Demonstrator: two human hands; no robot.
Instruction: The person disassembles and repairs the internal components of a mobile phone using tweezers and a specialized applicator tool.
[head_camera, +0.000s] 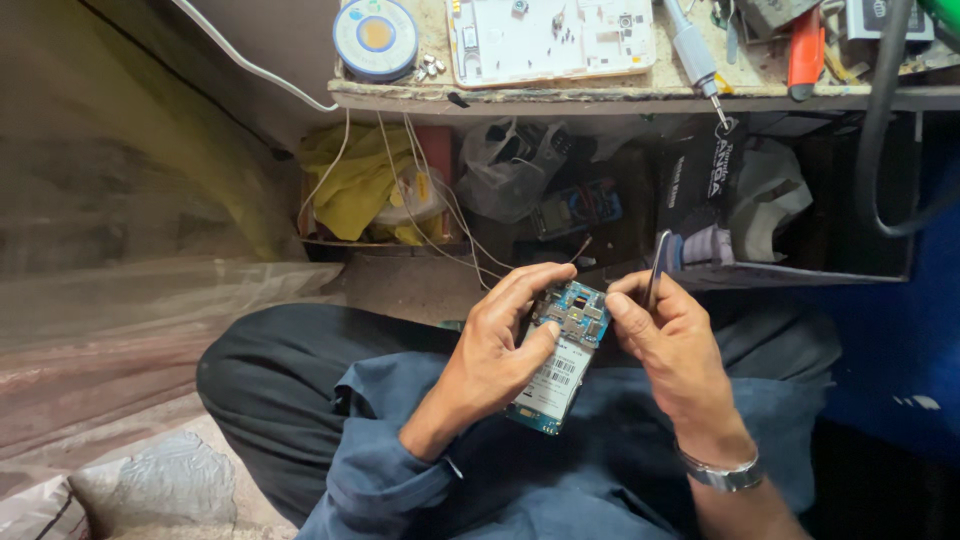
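down close, over the lap, the left hand (495, 345) grips a blue circuit board (562, 360) from its left side, thumb pressed across the face near the white label, fingers curled over the top edge. the board is held tilted, its long side running from lower left to upper right, above the dark trousers and blue shirt sleeves. the right hand (670, 345) is just beside the board on its right, touching or nearly touching the upper edge, and it pinches thin metal tweezers (655, 270) between thumb and forefinger; the tweezers stick up and away from the board, tips pointing upward. a metal watch (722, 472) sits on the right wrist.

past the hands is a low shelf under the bench, crowded with stuff: a yellow cloth (355, 180) at the left, thin white wires (440, 220) trailing down toward the hands, a clear plastic bag (505, 165) in the middle, a black pouch (700, 175) and grey wrapping to the right.

farther still, on the bench top (640, 95), a round solder reel (376, 37) lies at the left with small screws just beside it. next to it lies an opened white phone frame (550, 40). a screwdriver (697, 55) hangs its tip over the edge, and an orange-handled tool (806, 50) lies to its right. a thick black cable (875, 140) loops down at the far right.
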